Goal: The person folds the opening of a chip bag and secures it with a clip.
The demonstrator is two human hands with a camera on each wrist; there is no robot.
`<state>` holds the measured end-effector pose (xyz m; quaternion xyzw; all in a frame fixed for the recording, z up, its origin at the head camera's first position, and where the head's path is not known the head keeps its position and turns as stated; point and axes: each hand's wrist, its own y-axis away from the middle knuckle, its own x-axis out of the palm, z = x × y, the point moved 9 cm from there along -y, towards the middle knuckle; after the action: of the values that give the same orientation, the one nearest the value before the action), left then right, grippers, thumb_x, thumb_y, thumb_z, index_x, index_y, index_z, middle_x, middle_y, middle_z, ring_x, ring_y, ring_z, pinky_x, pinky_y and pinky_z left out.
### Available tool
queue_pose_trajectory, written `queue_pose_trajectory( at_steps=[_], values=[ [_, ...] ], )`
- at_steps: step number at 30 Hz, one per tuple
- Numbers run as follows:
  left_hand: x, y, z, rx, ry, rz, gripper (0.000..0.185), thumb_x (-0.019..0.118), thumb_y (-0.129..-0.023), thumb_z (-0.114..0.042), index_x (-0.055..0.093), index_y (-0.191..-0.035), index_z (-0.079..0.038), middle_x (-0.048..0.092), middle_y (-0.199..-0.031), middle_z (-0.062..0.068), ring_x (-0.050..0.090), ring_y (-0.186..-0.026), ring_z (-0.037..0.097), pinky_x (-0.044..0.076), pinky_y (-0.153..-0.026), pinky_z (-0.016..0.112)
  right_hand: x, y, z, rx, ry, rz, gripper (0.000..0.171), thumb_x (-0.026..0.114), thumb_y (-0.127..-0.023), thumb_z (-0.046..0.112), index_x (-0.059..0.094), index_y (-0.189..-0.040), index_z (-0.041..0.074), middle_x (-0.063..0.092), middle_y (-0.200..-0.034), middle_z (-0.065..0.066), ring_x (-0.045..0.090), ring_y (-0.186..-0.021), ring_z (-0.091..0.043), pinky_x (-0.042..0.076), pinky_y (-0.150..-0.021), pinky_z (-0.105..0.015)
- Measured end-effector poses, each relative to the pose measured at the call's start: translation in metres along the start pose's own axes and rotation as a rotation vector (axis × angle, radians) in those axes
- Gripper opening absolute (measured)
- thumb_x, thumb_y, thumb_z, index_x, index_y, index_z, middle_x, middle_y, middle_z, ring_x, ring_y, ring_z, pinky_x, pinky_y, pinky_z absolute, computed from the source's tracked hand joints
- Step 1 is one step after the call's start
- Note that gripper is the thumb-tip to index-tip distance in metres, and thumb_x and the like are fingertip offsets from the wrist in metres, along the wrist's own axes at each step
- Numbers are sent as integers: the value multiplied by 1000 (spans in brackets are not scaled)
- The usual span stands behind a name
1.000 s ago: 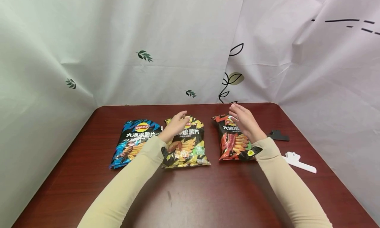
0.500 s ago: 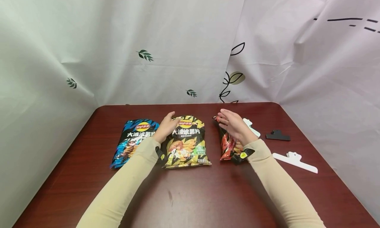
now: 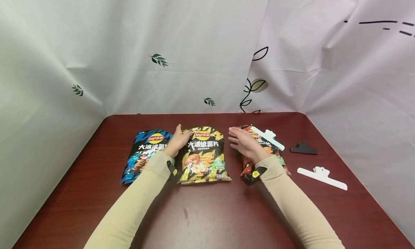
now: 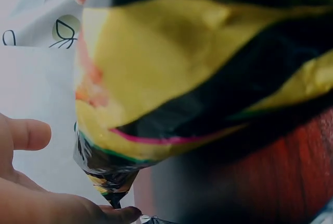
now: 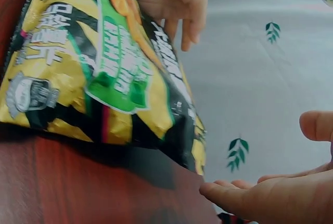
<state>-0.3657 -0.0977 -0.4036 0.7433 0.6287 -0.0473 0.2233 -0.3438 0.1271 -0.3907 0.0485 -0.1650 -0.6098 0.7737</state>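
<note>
- Yellow chip bag [image 3: 203,154] lying flat at the middle of the dark red surface [image 3: 207,213], between a blue chip bag [image 3: 146,153] on its left and a red chip bag [image 3: 259,153] on its right
- Left hand [image 3: 177,141] at the upper left edge of the yellow chip bag, fingers [image 3: 180,130] relaxed and laid along the bag's side; in the left wrist view the thumb stands apart from the palm and nothing is clasped
- Right hand [image 3: 244,142] held just right of the yellow chip bag, above the red chip bag, fingers [image 3: 234,138] straight, side by side, pointing toward the yellow bag; whether they touch it cannot be told
- White clip [image 3: 267,137] lying across the top of the red chip bag
- Black clip [image 3: 303,148] and second white clip [image 3: 322,177] lying on the surface, right of the red bag, well apart from both hands
- White leaf-print cloth [image 3: 194,50] hanging behind the surface
</note>
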Motion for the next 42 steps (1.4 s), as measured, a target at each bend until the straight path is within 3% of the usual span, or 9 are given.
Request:
queue_pose_trajectory(
  at_steps=[8,13,17,22,28,37,42],
  values=[
    [4,0,11,-52,31,25,83,41,-102,-35,-23,-151,-14,-21,-160,9,-11,-149,30,9,-119,53,5,-9,-23,65,-27,-11,67,44,-102,24,7,-154,1,14,-158,-21,16,-146,-38,19,-117,-51],
    [6,-1,14,-70,70,32,83,40,-102,-36,-22,-151,-10,-24,-159,9,-14,-148,29,8,-119,52,5,-15,-35,93,-28,-19,57,41,-103,23,20,-150,-2,23,-153,-24,28,-139,-38,28,-113,-50],
    [8,-1,15,-71,86,41,83,40,-102,-35,-21,-150,-6,-25,-158,11,-14,-148,30,9,-119,51,6,-18,-44,125,-11,-16,51,40,-103,24,28,-146,0,37,-142,-19,40,-126,-31,35,-105,-45],
    [7,-1,17,-66,81,36,81,40,-102,-33,-17,-151,-3,-18,-160,15,-9,-148,33,12,-118,52,10,-19,-50,131,8,6,52,42,-102,23,27,-146,0,46,-131,-14,45,-118,-26,39,-96,-39],
    [8,0,16,-62,75,41,76,39,-103,-30,-13,-152,-4,-11,-161,17,-2,-149,35,16,-117,52,13,-20,-55,149,22,9,58,43,-102,20,19,-151,2,40,-131,-14,42,-115,-23,39,-87,-33],
    [11,2,17,-64,93,65,75,36,-105,-28,-18,-152,-6,-14,-160,16,-6,-148,35,14,-117,53,18,-19,-56,139,32,38,53,41,-103,15,22,-151,7,46,-136,-13,48,-117,-21,43,-93,-37],
    [11,3,17,-70,106,71,74,35,-105,-28,-19,-151,-6,-16,-160,17,-6,-148,35,13,-117,53,18,-18,-56,128,32,38,51,43,-102,13,25,-150,6,52,-127,-10,53,-108,-18,46,-89,-35]
  ],
)
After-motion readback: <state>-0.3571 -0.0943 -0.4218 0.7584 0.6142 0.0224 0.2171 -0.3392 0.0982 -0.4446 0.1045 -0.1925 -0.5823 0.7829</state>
